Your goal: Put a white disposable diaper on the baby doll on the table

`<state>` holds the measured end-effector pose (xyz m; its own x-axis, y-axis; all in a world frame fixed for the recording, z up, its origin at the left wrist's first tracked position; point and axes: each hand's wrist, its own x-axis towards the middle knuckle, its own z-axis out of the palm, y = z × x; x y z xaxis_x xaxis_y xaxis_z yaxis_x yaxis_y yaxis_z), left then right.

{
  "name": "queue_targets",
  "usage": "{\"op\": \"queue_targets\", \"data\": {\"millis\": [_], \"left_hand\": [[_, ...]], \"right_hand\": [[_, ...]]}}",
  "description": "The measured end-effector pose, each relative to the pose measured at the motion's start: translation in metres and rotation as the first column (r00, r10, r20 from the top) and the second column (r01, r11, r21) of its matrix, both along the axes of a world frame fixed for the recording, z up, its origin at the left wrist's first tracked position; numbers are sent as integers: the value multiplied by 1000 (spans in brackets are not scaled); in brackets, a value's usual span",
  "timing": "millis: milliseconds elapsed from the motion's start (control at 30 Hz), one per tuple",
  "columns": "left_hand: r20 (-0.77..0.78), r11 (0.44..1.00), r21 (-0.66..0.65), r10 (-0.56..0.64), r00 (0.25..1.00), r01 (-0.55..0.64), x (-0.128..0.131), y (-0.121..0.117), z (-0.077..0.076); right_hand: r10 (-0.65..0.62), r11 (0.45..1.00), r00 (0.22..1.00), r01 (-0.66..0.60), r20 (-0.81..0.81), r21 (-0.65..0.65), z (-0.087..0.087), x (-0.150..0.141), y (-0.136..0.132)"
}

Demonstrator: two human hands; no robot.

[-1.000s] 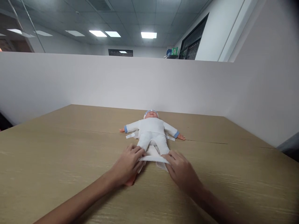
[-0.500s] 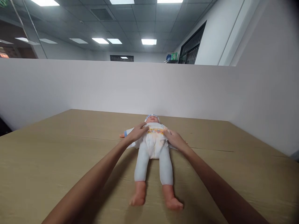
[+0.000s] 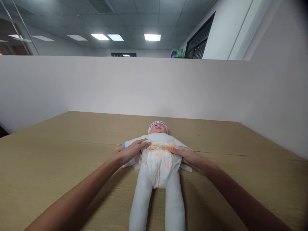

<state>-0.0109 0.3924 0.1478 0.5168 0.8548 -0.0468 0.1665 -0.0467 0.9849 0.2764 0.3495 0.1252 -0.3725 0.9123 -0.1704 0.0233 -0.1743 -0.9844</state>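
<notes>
I judge I'm settling the diaper (image 3: 157,163) across the doll (image 3: 158,129), which lies face-up on the table (image 3: 48,160). My left hand (image 3: 133,151) and right hand (image 3: 191,158) touch the diaper; whether they pinch, I can't tell. The next move calls for even tension.

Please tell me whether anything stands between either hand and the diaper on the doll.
Nothing visible does: the left hand and the right hand both touch the front of the diaper, one at each end of its patterned waistband.
</notes>
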Motion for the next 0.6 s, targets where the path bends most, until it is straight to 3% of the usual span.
{"op": "queue_targets", "data": {"millis": [100,233,367,467,533,600], "left_hand": [[-22,997,-61,55,998,-56,-10,-4,0],[-57,976,56,214,975,-211,-23,-3,3],[-80,929,254,297,951,-269,-18,-18,17],[-127,825,537,286,950,-177,8,-37,28],[-195,712,702,213,958,-16,32,-48,33],[-299,610,779,162,941,143,56,-54,34]], "right_hand": [[-107,980,983,79,148,184,-3,10,-6],[-406,868,875,279,264,410,-18,29,-13],[-587,765,703,319,401,559,-41,47,-39],[-639,724,618,280,458,630,-58,51,-57],[-658,706,584,260,475,658,-66,50,-61],[-667,700,565,249,486,670,-71,49,-61]]}}
